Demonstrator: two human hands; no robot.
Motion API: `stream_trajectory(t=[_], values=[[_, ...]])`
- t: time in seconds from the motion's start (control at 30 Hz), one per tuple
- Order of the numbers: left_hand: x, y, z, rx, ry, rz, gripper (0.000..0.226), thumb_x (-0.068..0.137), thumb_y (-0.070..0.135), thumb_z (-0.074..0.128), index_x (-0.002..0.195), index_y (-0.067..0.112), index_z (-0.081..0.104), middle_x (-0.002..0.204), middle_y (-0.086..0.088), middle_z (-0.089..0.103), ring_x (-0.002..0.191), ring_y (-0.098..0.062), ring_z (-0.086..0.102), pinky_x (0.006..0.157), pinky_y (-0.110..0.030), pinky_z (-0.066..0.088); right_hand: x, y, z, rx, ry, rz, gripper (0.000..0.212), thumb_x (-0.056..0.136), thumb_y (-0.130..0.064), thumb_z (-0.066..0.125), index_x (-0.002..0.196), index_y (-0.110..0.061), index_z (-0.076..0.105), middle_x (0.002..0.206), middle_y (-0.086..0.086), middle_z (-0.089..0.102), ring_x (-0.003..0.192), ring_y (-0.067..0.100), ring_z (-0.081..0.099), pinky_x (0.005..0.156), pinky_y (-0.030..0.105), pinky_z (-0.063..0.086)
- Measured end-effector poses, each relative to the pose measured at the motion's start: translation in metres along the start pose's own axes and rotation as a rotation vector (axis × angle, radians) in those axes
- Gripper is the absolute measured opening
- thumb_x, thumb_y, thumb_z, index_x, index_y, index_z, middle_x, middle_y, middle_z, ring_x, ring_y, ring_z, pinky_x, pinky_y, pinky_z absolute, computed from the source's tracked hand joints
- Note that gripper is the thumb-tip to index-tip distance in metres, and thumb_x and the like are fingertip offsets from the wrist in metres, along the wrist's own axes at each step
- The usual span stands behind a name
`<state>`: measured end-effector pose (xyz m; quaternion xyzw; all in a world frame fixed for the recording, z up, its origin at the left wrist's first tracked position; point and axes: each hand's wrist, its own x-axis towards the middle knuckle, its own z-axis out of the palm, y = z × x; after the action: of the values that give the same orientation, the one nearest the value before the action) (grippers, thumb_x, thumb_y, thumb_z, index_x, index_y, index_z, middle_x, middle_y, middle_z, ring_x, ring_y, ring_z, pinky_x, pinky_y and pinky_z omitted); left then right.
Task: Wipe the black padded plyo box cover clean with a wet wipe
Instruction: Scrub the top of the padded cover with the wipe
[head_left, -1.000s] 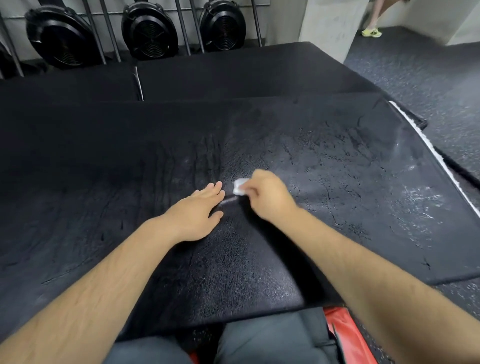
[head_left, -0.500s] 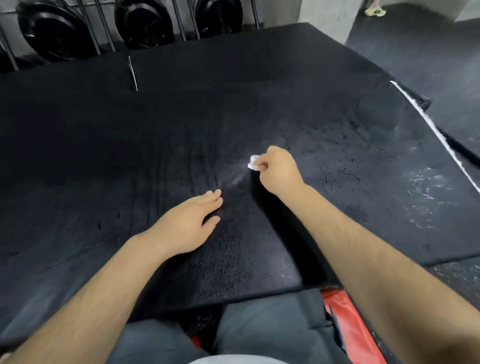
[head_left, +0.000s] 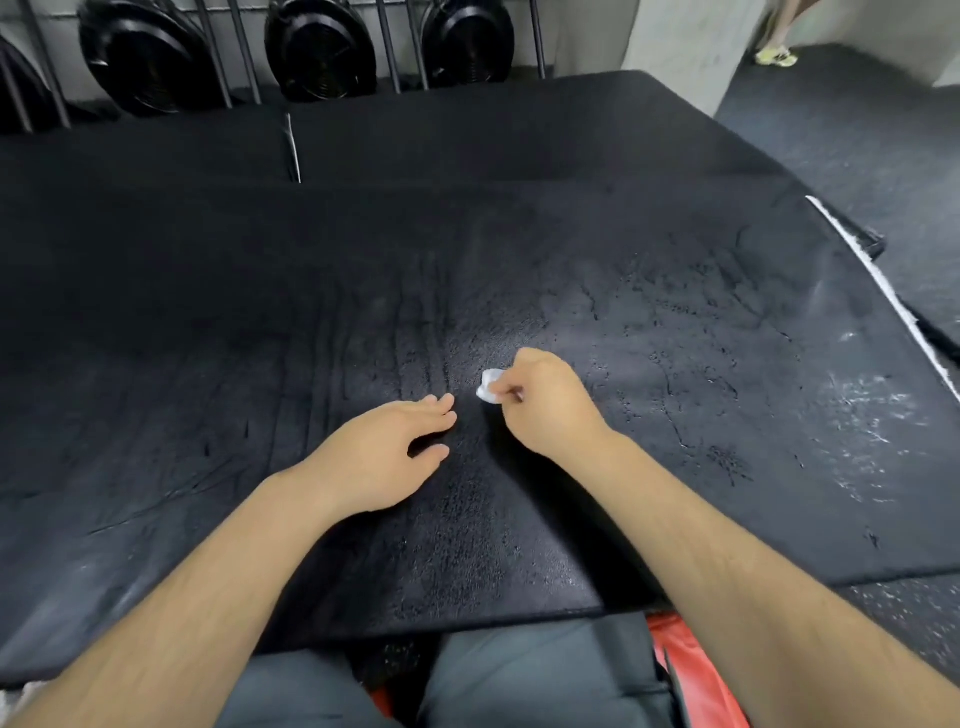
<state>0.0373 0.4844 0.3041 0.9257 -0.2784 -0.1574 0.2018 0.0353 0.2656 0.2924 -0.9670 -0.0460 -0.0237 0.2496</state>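
Fingers (head_left: 511, 391) of my right hand (head_left: 545, 405) pinch the balled wet wipe (head_left: 489, 387) on the black plyo box cover (head_left: 675, 493); stroke has come back beside my flat, open left hand (head_left: 384, 452); centre likely done, white scuffs (head_left: 872, 410) near right edge remain.

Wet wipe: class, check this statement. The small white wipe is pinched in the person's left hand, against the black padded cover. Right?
Not quite. The head view shows the wet wipe pinched in the right hand, not the left; the left hand rests open on the black padded cover beside it. The rest stands.
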Motion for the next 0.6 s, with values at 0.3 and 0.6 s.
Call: stream_trajectory(t=[0.3,0.6], values=[[0.004,-0.010,0.000,-0.218,0.084,-0.032,0.030,0.100,0.026,0.057,0.126,0.038,0.066,0.139,0.029,0.051,0.124,0.026,0.033,0.096,0.010,0.011,0.020,0.012,-0.012,-0.038,-0.070,0.136,0.030,0.097,-0.022,0.061,0.073,-0.006,0.070,0.079,-0.013,0.056,0.070,0.011,0.054,0.051,0.014,0.031],[0.006,-0.015,0.002,-0.265,0.101,-0.030,0.028,0.095,0.023,0.066,0.118,0.037,0.071,0.133,0.028,0.056,0.116,0.032,0.035,0.097,0.008,0.015,0.011,0.007,-0.024,-0.031,-0.111,0.197,0.036,0.094,-0.004,0.053,0.072,-0.028,0.070,0.123,-0.003,0.071,0.110,0.023,0.067,0.091,0.033,0.054]])
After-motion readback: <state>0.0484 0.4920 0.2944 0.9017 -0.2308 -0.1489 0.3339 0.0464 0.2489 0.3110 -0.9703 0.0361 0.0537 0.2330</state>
